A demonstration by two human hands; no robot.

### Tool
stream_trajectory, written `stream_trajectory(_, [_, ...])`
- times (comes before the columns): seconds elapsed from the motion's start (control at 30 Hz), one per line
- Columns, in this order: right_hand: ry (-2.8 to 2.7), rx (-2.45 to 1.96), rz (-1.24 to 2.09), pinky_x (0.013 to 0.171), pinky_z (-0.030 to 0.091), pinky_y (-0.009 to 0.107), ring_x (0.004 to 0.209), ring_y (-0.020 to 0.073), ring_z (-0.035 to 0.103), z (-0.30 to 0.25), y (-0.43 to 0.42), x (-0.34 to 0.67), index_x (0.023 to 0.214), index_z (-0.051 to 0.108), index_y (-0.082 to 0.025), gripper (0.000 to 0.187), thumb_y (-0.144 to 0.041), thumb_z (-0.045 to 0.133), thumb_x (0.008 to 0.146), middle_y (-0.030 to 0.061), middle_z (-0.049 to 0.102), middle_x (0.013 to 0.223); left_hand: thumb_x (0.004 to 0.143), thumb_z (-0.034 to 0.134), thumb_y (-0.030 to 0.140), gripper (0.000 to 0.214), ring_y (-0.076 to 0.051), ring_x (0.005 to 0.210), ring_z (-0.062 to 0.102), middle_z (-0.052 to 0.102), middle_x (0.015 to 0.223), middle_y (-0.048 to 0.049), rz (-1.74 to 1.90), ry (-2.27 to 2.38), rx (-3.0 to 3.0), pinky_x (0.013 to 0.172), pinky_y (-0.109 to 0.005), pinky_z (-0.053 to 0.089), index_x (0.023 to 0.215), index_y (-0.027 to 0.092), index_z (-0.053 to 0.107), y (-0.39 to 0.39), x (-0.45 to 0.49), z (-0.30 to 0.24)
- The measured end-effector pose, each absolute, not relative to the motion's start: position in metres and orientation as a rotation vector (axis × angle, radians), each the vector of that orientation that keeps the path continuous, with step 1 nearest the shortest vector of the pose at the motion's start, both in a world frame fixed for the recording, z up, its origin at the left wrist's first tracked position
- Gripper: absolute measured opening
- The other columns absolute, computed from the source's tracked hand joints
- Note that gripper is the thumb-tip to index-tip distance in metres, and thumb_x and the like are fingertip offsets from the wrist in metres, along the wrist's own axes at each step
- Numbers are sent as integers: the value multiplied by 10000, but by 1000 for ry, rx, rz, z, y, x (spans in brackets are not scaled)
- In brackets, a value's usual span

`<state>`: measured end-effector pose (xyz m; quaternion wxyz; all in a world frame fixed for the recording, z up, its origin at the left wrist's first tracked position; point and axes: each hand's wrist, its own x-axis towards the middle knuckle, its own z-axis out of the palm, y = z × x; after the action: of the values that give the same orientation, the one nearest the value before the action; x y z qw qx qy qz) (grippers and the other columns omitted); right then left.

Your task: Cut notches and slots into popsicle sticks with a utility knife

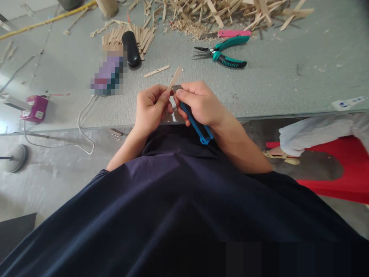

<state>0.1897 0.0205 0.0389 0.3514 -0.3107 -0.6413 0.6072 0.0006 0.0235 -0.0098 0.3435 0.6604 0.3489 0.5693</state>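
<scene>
My left hand (151,105) is closed in a pinch on a thin wooden stick (175,77) that points up and away from me. My right hand (201,104) is wrapped round a blue utility knife (198,129). The knife's grey blade end (177,87) rests against the stick just above my left thumb. Both hands hover over the near edge of the grey table (288,84), above my dark blue clothing.
Green-handled pliers (223,54) and a pink cutter (233,33) lie beyond my hands. A pile of wooden sticks and shavings (219,13) fills the far side, with a black case (131,48) and a loose stick (157,71). A white cable (83,127) hangs left. Another person's sandalled foot (281,154) rests by a red stool (340,169).
</scene>
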Motion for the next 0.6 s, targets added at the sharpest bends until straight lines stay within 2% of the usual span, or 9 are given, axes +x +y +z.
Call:
stream_trajectory(0.2, [-1665, -837, 1544, 400, 368, 265, 392, 133, 506, 39, 20, 190, 774, 570, -243, 343, -307, 525, 1108, -16, 573, 531, 980, 753, 825, 583, -47, 345, 501, 725, 641, 65, 1499, 943, 1654, 355, -186, 356, 968, 251, 651, 26, 2, -17])
stream_trajectory(0.47, [-1694, -875, 1493, 395, 371, 272, 385, 134, 511, 41, 18, 188, 744, 584, -238, 370, -270, 526, 1108, -15, 579, 536, 958, 772, 832, 597, -54, 357, 534, 698, 626, 81, 1536, 922, 1646, 359, -183, 391, 942, 255, 623, 26, 3, -16])
stream_trajectory(0.6, [-1683, -901, 1468, 385, 368, 266, 378, 128, 504, 41, 16, 186, 729, 574, -237, 383, -202, 481, 1099, -17, 575, 528, 980, 728, 850, 603, -50, 364, 537, 670, 619, 87, 1525, 941, 1684, 369, -177, 383, 953, 256, 629, 27, 2, -18])
